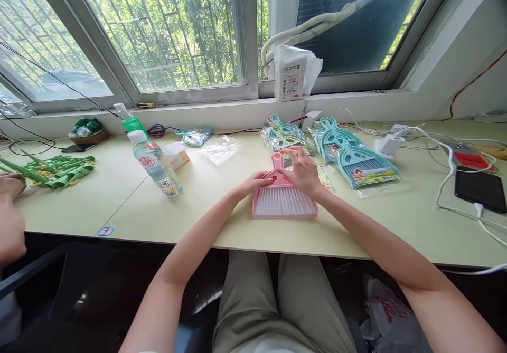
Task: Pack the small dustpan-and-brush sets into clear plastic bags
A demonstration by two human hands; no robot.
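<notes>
A pink dustpan (285,217) with a white-bristled pink brush (283,197) nested in it lies on the table in front of me, handles pointing away. My left hand (259,182) holds the left side of the brush where the handle joins the head. From the right, my right hand (300,169) grips the handle, its fingers bent over the top end. Just behind, packaged brush sets (287,134) lie in clear plastic, and teal sets (352,158) lie to the right. A yellow printed card (326,179) shows partly beside my right hand.
Two bottles, one clear (156,165) and one green-labelled (130,121), stand left of centre near a tissue box (176,156). A person's hand (11,184) is by green stalks (59,171) at far left. White cables and a phone (480,189) lie right.
</notes>
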